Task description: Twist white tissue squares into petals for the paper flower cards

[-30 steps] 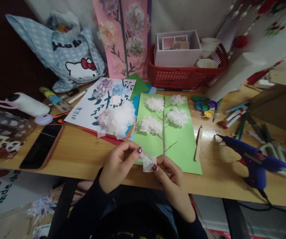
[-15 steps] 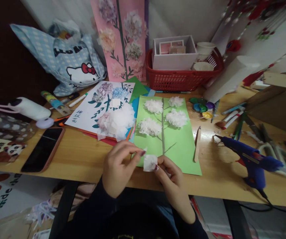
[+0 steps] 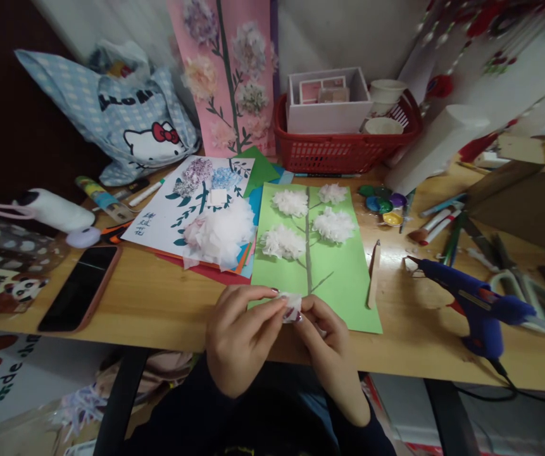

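Note:
Between my fingertips, over the near edge of a green sheet (image 3: 343,296), is a small white tissue piece (image 3: 293,304). My left hand (image 3: 246,332) pinches its left side, and my right hand (image 3: 328,345) pinches its right side. The green sheet bears a painted grey stem (image 3: 308,253) and several white tissue blossoms (image 3: 333,225). Left of the sheet, a loose heap of white tissue (image 3: 227,231) rests on a white painted paper (image 3: 158,212) with dark leaves and purple and blue blossoms.
A blue glue gun (image 3: 471,297) and a wooden stick (image 3: 373,275) lie to the right. Paint pots (image 3: 392,218), pens and scissors (image 3: 528,291) are beyond. A phone (image 3: 80,288) lies left; a red basket (image 3: 329,152) stands at the back.
My left hand has moved right and now meets the tissue piece held by my right hand. The piece looks folded or crumpled now. The whole view has shifted slightly.

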Available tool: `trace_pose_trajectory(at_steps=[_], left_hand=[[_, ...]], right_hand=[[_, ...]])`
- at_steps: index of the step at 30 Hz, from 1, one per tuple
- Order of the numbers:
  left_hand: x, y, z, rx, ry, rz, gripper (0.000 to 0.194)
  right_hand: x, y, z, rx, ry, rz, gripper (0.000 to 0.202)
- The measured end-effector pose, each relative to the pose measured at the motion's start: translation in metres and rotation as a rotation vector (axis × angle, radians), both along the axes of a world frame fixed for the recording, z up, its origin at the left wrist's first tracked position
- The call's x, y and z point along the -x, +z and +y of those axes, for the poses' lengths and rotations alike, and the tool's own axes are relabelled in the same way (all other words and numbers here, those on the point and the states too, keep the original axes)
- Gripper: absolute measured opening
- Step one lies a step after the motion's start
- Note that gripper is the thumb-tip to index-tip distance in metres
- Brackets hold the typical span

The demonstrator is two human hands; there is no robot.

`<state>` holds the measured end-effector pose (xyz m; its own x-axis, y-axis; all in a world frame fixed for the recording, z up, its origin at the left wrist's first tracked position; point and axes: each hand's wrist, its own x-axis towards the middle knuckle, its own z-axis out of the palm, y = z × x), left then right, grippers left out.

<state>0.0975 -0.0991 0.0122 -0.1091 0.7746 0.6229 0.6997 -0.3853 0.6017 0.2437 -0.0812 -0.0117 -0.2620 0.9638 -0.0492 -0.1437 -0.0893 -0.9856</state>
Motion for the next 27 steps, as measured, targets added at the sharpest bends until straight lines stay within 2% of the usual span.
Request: trace_pose_trajectory(at_steps=[3,5,8,10,15,18,27], left_hand=[[-0.003,-0.001,-0.001,0.083,-0.105,-0.062,0.011],[-0.003,0.000,0.000,0.131,-0.170,-0.111,0.016],[-0.001,0.002,0.002,0.168,-0.192,-0.155,0.016],[0.000,0.003,0.003,0.217,-0.178,-0.199,0.009],[0.006,-0.002,0.005,0.376,-0.024,-0.333,0.018],[0.011,-0.006,0.006,0.462,0.018,-0.407,0.021],[0.018,0.002,0.014,0.472,0.021,-0.515,0.020]], right_hand=[[-0.001,-0.001,-0.001,0.011,-0.009,0.002,0.018],[-0.001,-0.001,-0.001,0.030,-0.021,0.004,0.018],[-0.001,0.000,-0.001,0.040,-0.026,-0.005,0.019],[0.000,0.002,-0.001,0.035,-0.020,-0.018,0.020],[0.001,0.005,-0.001,0.058,0.012,-0.050,0.025],[0.001,0.006,0.000,0.066,0.021,-0.072,0.026],[0.000,0.001,-0.004,0.069,0.023,-0.087,0.028]])
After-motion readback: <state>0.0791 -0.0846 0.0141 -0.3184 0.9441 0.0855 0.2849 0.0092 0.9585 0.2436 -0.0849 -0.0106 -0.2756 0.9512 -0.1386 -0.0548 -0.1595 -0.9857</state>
